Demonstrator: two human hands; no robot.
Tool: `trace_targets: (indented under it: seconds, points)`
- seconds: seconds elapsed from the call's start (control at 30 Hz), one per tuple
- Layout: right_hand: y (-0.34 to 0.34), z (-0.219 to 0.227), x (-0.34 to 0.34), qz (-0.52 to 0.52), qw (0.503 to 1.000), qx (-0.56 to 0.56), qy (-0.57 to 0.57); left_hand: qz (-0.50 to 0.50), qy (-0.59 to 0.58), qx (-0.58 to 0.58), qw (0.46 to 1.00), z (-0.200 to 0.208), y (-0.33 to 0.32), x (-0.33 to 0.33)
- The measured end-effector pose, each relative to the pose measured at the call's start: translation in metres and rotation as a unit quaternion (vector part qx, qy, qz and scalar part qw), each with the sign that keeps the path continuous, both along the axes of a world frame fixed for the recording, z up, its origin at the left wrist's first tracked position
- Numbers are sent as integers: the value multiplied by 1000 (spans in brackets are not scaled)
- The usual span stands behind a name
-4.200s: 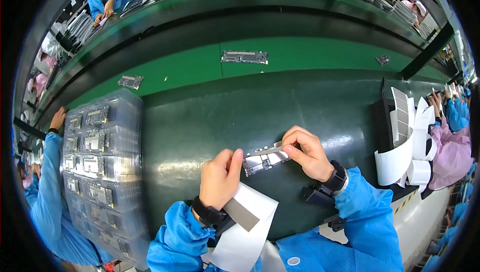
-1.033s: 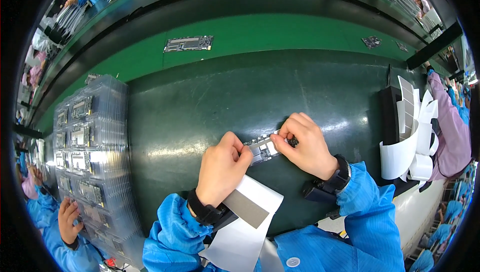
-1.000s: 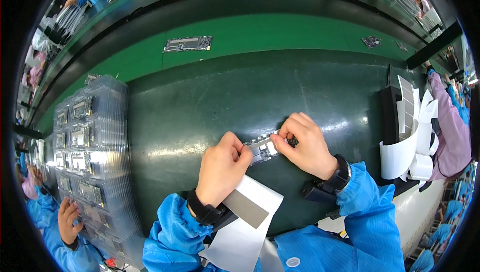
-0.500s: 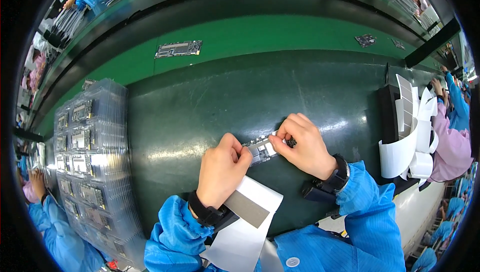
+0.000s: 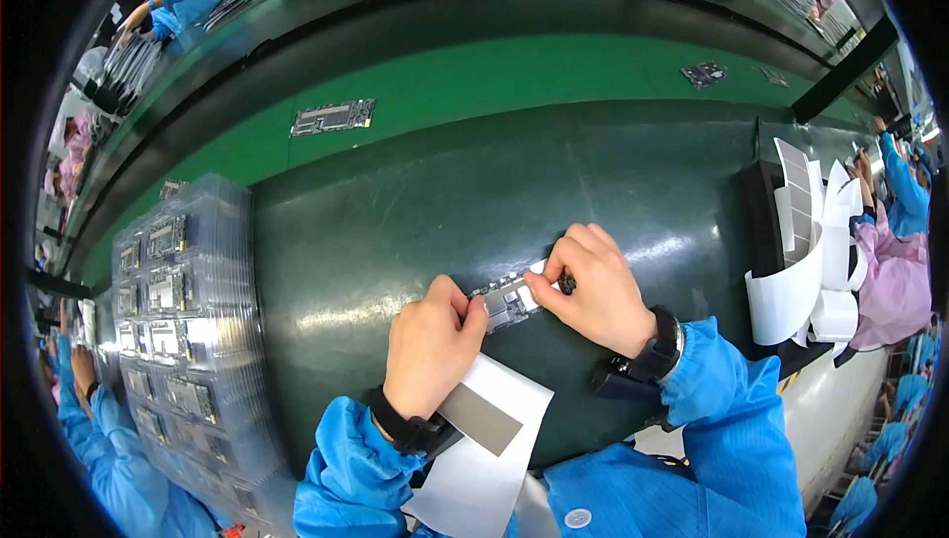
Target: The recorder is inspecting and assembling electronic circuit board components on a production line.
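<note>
Just right of the middle of the dark worktop lies a small circuit board (image 5: 509,313) with silver shield areas. A narrow grey adhesive strip (image 5: 502,296) stretches along it between my two hands. My left hand (image 5: 432,348) is closed, thumb and forefinger pinching the strip's left end. My right hand (image 5: 601,293) pinches at the strip's right end, its thumb and fingertips over the board's upper right part. Fingers hide both ends of the board. Beneath my left wrist, a white backing sheet (image 5: 504,484) carries a wider grey piece (image 5: 481,419).
Stacked clear plastic trays (image 5: 222,340) holding circuit boards stand at left. A green strip (image 5: 445,73) beyond the worktop bears another board (image 5: 333,117) and smaller ones (image 5: 703,73). At right, a black holder (image 5: 763,231) contains curled white sheets (image 5: 781,301). Other people work around.
My hands have shifted only slightly, and the grey strip shows more fully along the board. The boards on the green strip appear further left. The whole view has tilted a little.
</note>
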State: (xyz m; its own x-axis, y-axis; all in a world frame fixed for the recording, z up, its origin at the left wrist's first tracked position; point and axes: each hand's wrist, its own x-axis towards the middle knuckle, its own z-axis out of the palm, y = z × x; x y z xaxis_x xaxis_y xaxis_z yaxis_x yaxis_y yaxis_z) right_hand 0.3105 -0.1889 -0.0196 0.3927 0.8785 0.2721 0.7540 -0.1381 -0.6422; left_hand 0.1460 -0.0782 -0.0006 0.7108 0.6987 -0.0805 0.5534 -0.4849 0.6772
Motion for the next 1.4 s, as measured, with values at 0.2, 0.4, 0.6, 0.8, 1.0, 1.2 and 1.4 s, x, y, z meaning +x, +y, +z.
trace_targets:
  seconds: [0.2, 0.4, 0.6, 0.8, 1.0, 1.2, 1.4]
  points:
    - [-3, 5, 6, -52, 998, -11, -32, 13, -34, -66, 997, -5, 10, -7]
    - [-7, 0, 10, -42, 999, 11, 6, 37, -20, -59, 997, 3, 7, -4]
    - [-10, 11, -4, 187, 977, 21, -100, 2, -11, 17, 1000, -6, 2, -6]
    - [-17, 6, -22, 218, 967, -71, -108, 25, -35, -6, 999, -4, 5, -5]
    - [-18, 0, -8, 242, 970, -35, 2, 39, -58, -25, 997, -7, 6, -7]
    - [-25, 7, 21, 192, 981, -13, -8, 54, -73, -42, 995, -6, 5, -12]
    - [-12, 2, 30, 185, 982, 26, 8, 78, -125, -135, 980, -12, 6, -13]
